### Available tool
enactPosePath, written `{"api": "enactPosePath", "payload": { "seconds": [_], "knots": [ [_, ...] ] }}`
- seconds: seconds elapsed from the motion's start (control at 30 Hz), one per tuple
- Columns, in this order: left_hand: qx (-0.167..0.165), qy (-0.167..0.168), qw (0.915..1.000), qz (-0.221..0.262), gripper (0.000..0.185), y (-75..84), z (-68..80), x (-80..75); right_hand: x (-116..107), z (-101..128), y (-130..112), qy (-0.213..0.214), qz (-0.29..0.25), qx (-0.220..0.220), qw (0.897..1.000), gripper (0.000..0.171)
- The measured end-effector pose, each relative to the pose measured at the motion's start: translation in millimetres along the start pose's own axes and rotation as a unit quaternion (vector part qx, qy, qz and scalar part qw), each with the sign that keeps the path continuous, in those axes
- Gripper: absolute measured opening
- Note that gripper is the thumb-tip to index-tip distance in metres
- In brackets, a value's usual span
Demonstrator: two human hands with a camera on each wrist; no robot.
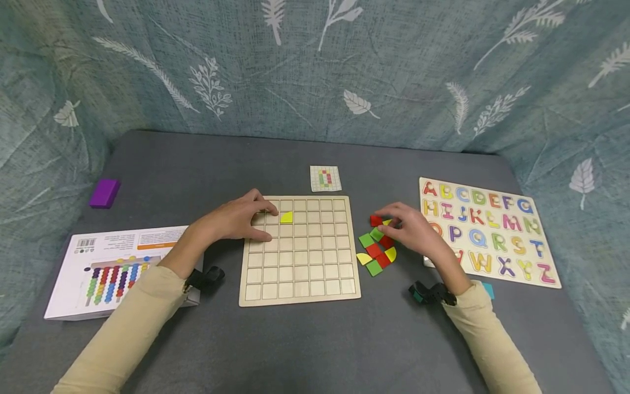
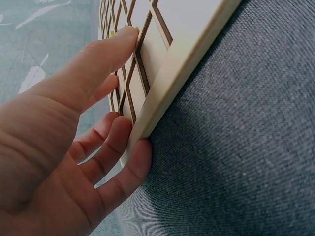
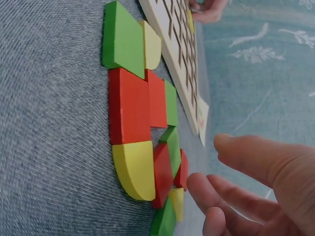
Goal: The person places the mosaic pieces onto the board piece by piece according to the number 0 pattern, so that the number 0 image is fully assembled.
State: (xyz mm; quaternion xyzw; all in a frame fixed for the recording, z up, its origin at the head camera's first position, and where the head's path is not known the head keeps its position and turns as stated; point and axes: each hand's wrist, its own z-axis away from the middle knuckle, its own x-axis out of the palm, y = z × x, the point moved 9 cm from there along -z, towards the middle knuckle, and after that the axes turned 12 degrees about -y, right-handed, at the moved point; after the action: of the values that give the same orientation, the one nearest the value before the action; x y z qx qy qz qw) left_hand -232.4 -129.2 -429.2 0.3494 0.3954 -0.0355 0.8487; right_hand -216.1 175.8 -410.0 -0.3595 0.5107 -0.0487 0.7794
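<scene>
A wooden grid board [image 1: 305, 262] lies in the middle of the grey table, with one yellow quarter-round piece [image 1: 287, 217] set in a cell near its upper left. My left hand [image 1: 248, 219] rests on that upper-left corner. In the left wrist view its thumb [image 2: 98, 59] lies on the grid and the fingers press the board's edge [image 2: 187, 64]. Right of the board is a cluster of red, green and yellow pieces [image 1: 376, 249] [image 3: 138, 118]. My right hand [image 1: 408, 227] [image 3: 246, 187] hovers at the cluster's far end, fingers loosely spread and holding nothing.
A small pattern card [image 1: 325, 178] lies behind the board. An alphabet puzzle [image 1: 487, 230] sits at the right, a printed box [image 1: 113, 268] at the left and a purple block [image 1: 104, 192] at the far left. A leaf-print cloth backs the table.
</scene>
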Motion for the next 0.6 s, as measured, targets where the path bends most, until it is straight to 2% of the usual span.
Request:
{"api": "enactPosePath", "payload": {
  "seconds": [0.4, 0.6],
  "knots": [
    [-0.003, -0.004, 1.0000, 0.004, 0.053, 0.0, -0.3, -1.5, 3, -8, -5, -0.009, 0.012, -0.008, 1.000, 0.030],
    [0.001, -0.006, 1.0000, 0.004, 0.054, -0.9, -1.2, -0.8, 4, -13, -6, -0.012, 0.021, 0.003, 1.000, 0.029]
  ]
}}
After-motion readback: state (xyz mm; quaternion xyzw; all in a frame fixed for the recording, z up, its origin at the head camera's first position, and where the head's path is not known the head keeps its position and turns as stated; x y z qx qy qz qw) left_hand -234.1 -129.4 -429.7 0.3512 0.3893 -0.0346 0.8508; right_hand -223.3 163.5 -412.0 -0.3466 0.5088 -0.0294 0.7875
